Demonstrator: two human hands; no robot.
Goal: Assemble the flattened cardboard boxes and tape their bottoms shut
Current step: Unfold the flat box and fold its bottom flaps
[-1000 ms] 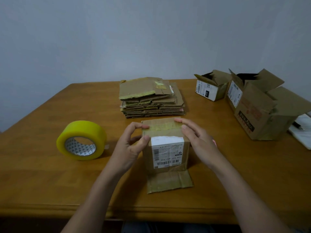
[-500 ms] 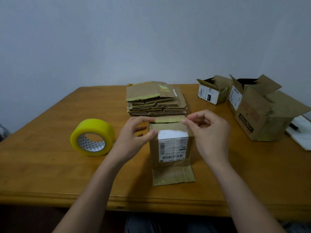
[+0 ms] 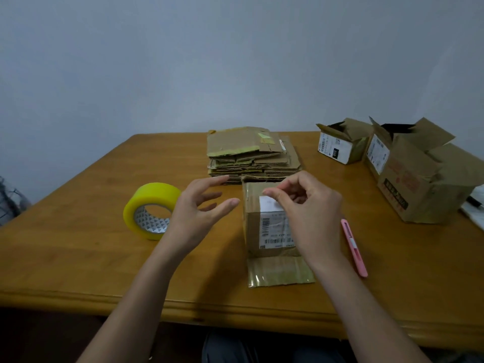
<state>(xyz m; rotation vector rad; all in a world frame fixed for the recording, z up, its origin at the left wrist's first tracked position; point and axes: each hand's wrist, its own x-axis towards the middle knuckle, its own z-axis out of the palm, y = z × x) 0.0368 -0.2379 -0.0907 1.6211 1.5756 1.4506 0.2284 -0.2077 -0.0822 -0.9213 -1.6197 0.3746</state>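
A small cardboard box (image 3: 255, 226) with a white barcode label stands on the wooden table (image 3: 78, 258), one taped flap (image 3: 280, 271) lying flat towards me. My right hand (image 3: 309, 208) hovers over the box top with curled fingers, thumb and forefinger close together at the label's upper edge; whether they pinch anything is unclear. My left hand (image 3: 199, 213) is open just left of the box, fingers spread and apart from it. A yellow tape roll (image 3: 152, 210) stands on its edge further left. Behind the box lies a stack of flattened boxes (image 3: 251, 153).
A pink utility knife (image 3: 353, 247) lies right of the small box. Two assembled open boxes, a small one (image 3: 337, 145) and a larger one (image 3: 419, 184), stand at the back right. A white item with a dark pen (image 3: 474, 210) sits at the right edge.
My left hand has let go of the box's left side and opened. My right hand has moved from the raised top flap's edge down over the box top. The pink knife is now uncovered.
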